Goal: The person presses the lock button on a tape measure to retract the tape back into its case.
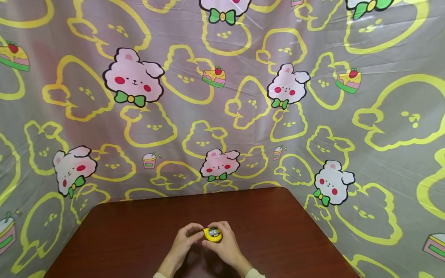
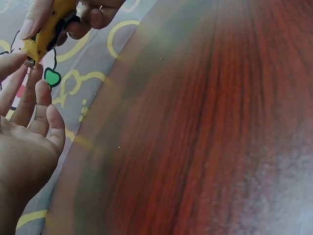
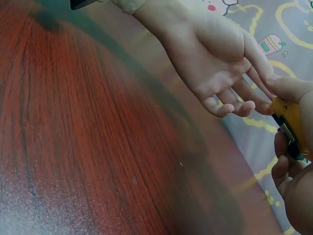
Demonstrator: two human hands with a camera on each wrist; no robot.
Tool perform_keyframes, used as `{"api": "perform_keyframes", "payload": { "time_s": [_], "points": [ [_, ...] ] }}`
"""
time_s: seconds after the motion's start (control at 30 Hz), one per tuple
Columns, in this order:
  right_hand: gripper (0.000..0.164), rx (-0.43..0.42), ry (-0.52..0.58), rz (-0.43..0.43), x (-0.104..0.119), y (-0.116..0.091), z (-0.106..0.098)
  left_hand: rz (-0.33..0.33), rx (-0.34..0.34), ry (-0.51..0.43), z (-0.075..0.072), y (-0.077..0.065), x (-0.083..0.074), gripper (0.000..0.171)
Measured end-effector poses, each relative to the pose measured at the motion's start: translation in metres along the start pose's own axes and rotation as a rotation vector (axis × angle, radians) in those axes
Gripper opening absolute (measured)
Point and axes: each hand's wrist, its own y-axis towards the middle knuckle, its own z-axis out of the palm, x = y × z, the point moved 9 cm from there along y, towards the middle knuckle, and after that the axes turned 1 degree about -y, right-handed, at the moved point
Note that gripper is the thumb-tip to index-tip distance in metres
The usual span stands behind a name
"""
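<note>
A small yellow tape measure (image 1: pixel 218 238) with a dark and silver side is held up over the table, between both hands. My right hand (image 1: pixel 226 242) grips its case, thumb on the near side and fingers round the far side. My left hand (image 1: pixel 183 242) meets it from the left. In the left wrist view, the thumb and a fingertip of that hand pinch the metal hook (image 2: pixel 30 62) at the tape's mouth, and its other fingers are loosely spread. No length of blade shows outside the case (image 3: pixel 287 111).
The dark red-brown wood-grain table (image 1: pixel 139 227) has rounded far corners. A grey curtain (image 1: pixel 243 139) printed with rabbits and yellow outlines hangs round its back and sides. Tiny pale specks (image 3: pixel 181 164) lie on the tabletop. Light sleeve cuffs show at both wrists.
</note>
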Motion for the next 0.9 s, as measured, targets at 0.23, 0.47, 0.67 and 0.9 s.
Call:
{"api": "perform_keyframes", "payload": {
  "time_s": [0.23,0.47,0.67,0.9],
  "points": [
    [0.047,-0.018,-0.004,-0.029,0.004,0.0,-0.002,-0.002,-0.006,-0.005,-0.003,0.0,-0.001,0.037],
    [0.046,-0.055,-0.022,-0.052,0.003,0.002,-0.01,0.047,-0.027,-0.008,-0.013,-0.002,-0.009,0.029],
    [0.047,-0.053,-0.09,-0.006,-0.014,0.005,-0.013,0.082,-0.059,-0.026,-0.024,-0.006,-0.014,0.03],
    [0.048,-0.093,-0.225,0.048,-0.036,0.002,-0.008,0.108,-0.054,-0.05,-0.029,-0.006,-0.019,0.027]
  ]
}}
